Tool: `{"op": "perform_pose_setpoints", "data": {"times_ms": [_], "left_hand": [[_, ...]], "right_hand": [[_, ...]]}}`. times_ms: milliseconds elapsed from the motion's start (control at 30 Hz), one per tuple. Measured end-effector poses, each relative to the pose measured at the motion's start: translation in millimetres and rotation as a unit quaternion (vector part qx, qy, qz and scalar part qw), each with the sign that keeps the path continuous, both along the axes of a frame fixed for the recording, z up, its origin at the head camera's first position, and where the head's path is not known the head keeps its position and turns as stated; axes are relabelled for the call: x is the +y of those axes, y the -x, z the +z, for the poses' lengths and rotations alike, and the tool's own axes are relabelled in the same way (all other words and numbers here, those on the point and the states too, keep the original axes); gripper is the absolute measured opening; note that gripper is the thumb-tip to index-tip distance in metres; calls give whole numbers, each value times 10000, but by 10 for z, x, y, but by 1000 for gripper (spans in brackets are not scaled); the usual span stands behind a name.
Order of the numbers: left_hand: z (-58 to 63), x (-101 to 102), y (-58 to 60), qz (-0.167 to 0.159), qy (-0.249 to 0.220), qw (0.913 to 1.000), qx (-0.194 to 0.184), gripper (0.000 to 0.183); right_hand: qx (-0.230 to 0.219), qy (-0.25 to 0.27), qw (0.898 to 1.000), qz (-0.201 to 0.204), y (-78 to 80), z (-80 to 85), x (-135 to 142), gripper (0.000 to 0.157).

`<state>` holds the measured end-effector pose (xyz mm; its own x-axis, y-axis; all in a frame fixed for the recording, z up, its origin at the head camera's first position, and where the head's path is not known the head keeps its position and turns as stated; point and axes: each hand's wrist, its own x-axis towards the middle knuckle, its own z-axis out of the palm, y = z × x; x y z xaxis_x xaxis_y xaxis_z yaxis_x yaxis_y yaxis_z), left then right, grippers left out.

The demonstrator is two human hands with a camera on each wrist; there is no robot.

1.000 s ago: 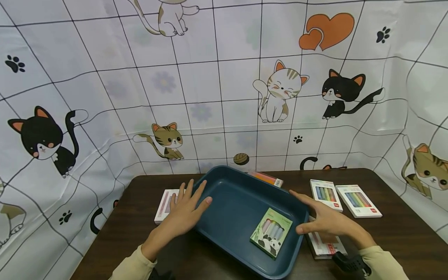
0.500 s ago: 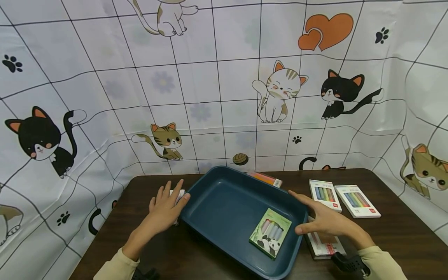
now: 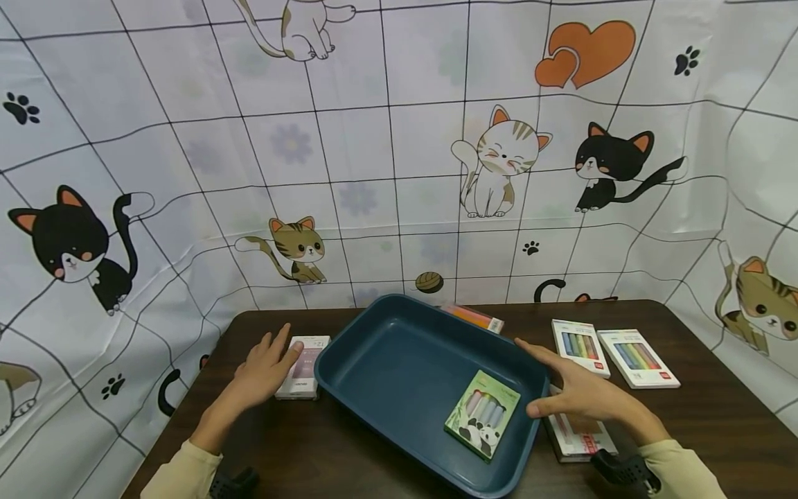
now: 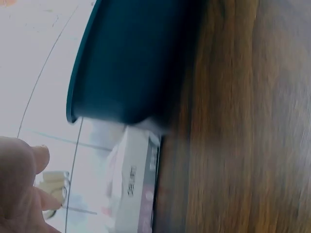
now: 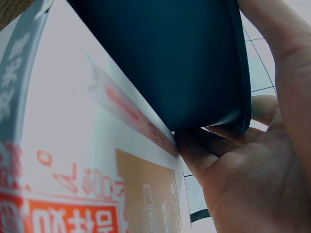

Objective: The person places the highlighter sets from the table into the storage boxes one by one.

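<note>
Blue tray (image 3: pixel 386 388) rests askew on the worktop (image 3: pixel 318 450), a green panda-printed box (image 3: pixel 483 416) inside. Right hand (image 3: pixel 582 391) spread at its rim; left hand (image 3: pixel 258 374) loosely spread near a pink-and-white box (image 3: pixel 305 371). Seemingly, steadying the tray is in hand; lifting that pink-and-white box would call for curled left fingers.

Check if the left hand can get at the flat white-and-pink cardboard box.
Probably yes: the left hand is close beside the box; the rectangular blue tray sits opposite, leaving the hand's side free.

Cat-print backdrop (image 3: pixel 361 152) behind dark table (image 3: pixel 337 457)
</note>
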<state>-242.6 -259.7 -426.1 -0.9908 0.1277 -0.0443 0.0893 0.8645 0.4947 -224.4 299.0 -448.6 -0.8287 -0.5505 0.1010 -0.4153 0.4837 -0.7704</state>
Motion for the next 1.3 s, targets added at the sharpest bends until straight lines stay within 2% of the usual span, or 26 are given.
{"op": "perform_pose_setpoints", "data": {"times_ms": [200, 467, 633, 900, 1300], "left_hand": [[-51, -148, 80, -38, 50, 9998, -170, 80], [-162, -252, 108, -76, 85, 9996, -273, 81], [-191, -290, 123, -42, 108, 9996, -271, 81], [-195, -337, 88, 50, 212, 9994, -280, 83], [-229, -294, 98, 150, 376, 9986, -334, 88]], "right_hand": [[16, -13, 10000, 2, -1, 5, 0, 102], [93, -160, 9998, -43, -7, -22, 20, 103], [-28, -175, 9998, -96, -5, -16, 15, 103], [-194, 97, 9997, 63, -3, -10, 0, 102], [46, -71, 10000, 21, -13, -3, 8, 102]]}}
